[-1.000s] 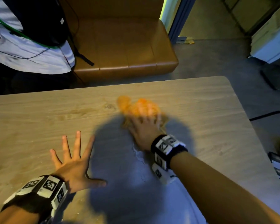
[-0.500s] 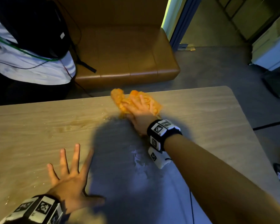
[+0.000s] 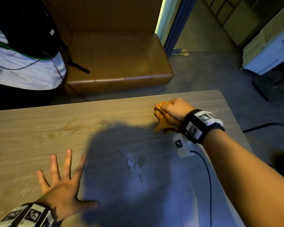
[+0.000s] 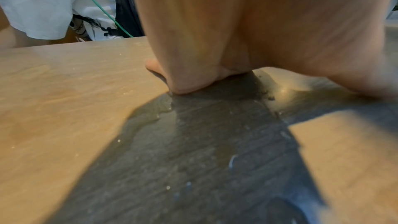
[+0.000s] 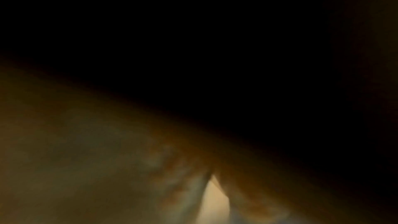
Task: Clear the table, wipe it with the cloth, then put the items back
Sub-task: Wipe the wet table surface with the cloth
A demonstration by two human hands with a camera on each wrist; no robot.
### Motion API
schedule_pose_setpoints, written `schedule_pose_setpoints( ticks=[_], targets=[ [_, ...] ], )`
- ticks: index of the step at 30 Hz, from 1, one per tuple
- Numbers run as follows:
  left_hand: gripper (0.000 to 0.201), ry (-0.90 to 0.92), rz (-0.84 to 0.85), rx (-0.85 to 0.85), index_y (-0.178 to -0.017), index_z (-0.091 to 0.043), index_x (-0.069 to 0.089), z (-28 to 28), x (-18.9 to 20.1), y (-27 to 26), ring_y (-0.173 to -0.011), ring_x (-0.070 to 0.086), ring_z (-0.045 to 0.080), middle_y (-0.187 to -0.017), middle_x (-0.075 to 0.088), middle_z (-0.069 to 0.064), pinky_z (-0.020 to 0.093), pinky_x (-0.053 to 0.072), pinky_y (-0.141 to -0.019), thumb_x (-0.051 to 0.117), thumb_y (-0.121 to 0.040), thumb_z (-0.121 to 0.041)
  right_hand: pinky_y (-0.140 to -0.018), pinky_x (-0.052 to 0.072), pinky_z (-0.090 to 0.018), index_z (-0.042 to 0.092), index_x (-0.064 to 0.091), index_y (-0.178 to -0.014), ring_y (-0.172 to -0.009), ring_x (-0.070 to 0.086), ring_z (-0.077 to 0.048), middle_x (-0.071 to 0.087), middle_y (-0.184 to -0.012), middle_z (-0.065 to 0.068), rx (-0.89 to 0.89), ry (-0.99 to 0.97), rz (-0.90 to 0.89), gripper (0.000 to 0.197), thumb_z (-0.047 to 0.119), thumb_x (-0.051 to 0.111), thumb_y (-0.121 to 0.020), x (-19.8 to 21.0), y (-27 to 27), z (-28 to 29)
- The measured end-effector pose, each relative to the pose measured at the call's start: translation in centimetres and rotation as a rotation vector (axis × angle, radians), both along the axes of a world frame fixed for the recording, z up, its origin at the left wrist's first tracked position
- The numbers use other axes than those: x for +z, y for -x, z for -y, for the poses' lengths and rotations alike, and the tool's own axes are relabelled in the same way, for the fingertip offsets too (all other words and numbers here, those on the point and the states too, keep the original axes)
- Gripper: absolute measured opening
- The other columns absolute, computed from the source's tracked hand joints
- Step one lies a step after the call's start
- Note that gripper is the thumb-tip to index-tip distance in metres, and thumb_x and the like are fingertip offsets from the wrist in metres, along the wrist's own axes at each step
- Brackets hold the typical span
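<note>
With our right hand clenched around the bunched orange cloth near the far right edge of the table and our left hand splayed flat as a brace, we press evenly and sweep toward the wet patch.

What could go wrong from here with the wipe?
1. The wet patch in mid-table sits apart from the bunched orange cloth and may be missed.
2. The right hand grips the cloth near the wood-grain table's far edge; a stroke could overshoot.
3. The left hand, pressed flat on damp wood, might slip.
</note>
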State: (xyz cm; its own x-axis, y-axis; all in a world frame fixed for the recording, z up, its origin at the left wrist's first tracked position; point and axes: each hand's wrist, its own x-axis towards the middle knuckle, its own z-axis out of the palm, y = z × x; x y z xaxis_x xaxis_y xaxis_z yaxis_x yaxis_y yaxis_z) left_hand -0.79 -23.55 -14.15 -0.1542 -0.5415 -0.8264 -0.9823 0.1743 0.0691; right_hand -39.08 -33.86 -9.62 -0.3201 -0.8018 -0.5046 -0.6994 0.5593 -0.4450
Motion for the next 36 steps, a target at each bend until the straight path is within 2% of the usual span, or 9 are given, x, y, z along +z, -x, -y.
schedule_pose_setpoints(
  ticks=[5, 7, 9, 11, 13, 17, 22, 28, 36],
  targets=[
    [0.151, 0.033, -0.030, 0.032, -0.125, -0.047, -0.056, 0.2, -0.2, -0.1, -0.132, -0.049, 0.045, -0.132, -0.067, 0.001, 0.072, -0.010, -0.113, 0.037, -0.024, -0.110, -0.101, 0.033, -0.057, 0.041, 0.045, -0.132, -0.129, 0.029, -0.036, 0.030, -0.140, -0.012, 0.174, 0.021, -0.580, 0.045, 0.063, 0.032, -0.096, -3.7, -2.5, -0.2],
    [0.153, 0.068, -0.081, 0.038, -0.131, -0.049, -0.051, -0.1, -0.7, -0.5, -0.137, -0.043, 0.045, -0.143, -0.060, 0.001, 0.075, -0.007, -0.111, 0.027, -0.015, -0.110, -0.105, 0.032, -0.055, 0.041, 0.024, -0.146, -0.131, 0.029, -0.036, 0.024, -0.145, -0.013, 0.241, 0.055, -0.501, 0.060, 0.064, 0.038, -0.092, -4.7, -2.0, -1.3],
    [0.156, 0.094, -0.061, -0.021, -0.154, -0.049, -0.017, -0.2, -1.4, -1.1, -0.147, -0.011, 0.053, -0.167, -0.020, 0.008, 0.086, 0.011, -0.101, 0.029, -0.019, -0.113, -0.108, 0.034, -0.051, 0.036, 0.011, -0.153, -0.133, 0.034, -0.037, 0.024, -0.150, -0.013, 0.400, 0.109, -0.325, 0.075, 0.050, 0.052, -0.092, -5.5, -0.4, -2.8],
    [0.151, 0.128, -0.079, 0.012, -0.159, -0.033, 0.023, -0.8, -3.4, -2.4, -0.139, 0.022, 0.058, -0.165, 0.021, 0.017, 0.087, 0.029, -0.083, 0.030, -0.030, -0.113, -0.109, 0.037, -0.043, 0.028, 0.020, -0.154, -0.131, 0.042, -0.035, 0.037, -0.148, -0.013, 0.534, 0.216, -0.203, 0.074, 0.029, 0.059, -0.091, -5.3, 1.3, -3.4],
    [0.150, 0.218, -0.105, -0.006, -0.157, -0.027, 0.031, -0.8, -4.3, -2.7, -0.134, 0.027, 0.058, -0.159, 0.031, 0.022, 0.086, 0.033, -0.077, 0.029, -0.034, -0.113, -0.108, 0.034, -0.033, 0.020, 0.034, -0.150, -0.127, 0.048, -0.032, 0.049, -0.141, -0.013, 0.472, 0.337, -0.148, 0.068, 0.017, 0.064, -0.089, -4.9, 2.3, -2.4],
    [0.151, 0.117, -0.122, -0.007, -0.160, -0.037, 0.014, -0.8, -3.4, -2.4, -0.151, -0.007, 0.044, -0.166, 0.014, 0.012, 0.085, 0.024, -0.090, 0.031, -0.030, -0.113, -0.106, 0.033, -0.029, 0.014, 0.052, -0.138, -0.122, 0.053, -0.034, 0.058, -0.131, -0.016, 0.282, 0.513, -0.225, 0.058, 0.010, 0.068, -0.082, -5.2, 1.5, 3.3],
    [0.147, 0.091, -0.068, 0.041, -0.131, -0.049, -0.050, -0.2, -1.9, -0.9, -0.131, -0.052, 0.043, -0.138, -0.064, -0.002, 0.072, -0.012, -0.112, 0.043, -0.033, -0.108, -0.116, 0.021, -0.033, 0.021, 0.047, -0.143, -0.138, 0.036, -0.024, 0.045, -0.149, -0.006, 0.493, 0.342, -0.156, 0.053, 0.043, 0.051, -0.095, -6.4, -1.2, 3.5],
    [0.147, 0.117, -0.056, 0.007, -0.133, -0.048, -0.049, -0.4, -1.4, -0.8, -0.133, -0.047, 0.044, -0.136, -0.064, 0.000, 0.072, -0.009, -0.113, 0.028, -0.025, -0.112, -0.111, 0.020, -0.021, 0.010, 0.057, -0.136, -0.130, 0.046, -0.027, 0.053, -0.141, -0.015, 0.700, 0.532, -0.089, 0.040, 0.023, 0.053, -0.098, -7.3, -2.0, -5.9],
    [0.137, 0.348, -0.230, 0.020, -0.146, -0.057, -0.027, -2.5, -2.4, -1.9, -0.149, -0.028, 0.037, -0.160, -0.039, -0.003, 0.067, -0.007, -0.117, 0.031, -0.035, -0.112, -0.110, 0.033, -0.041, 0.014, 0.061, -0.132, -0.131, 0.047, -0.028, 0.054, -0.140, -0.011, 0.643, 0.536, 0.012, 0.041, 0.031, 0.047, -0.098, -8.3, -3.8, -25.5]
  ],
)
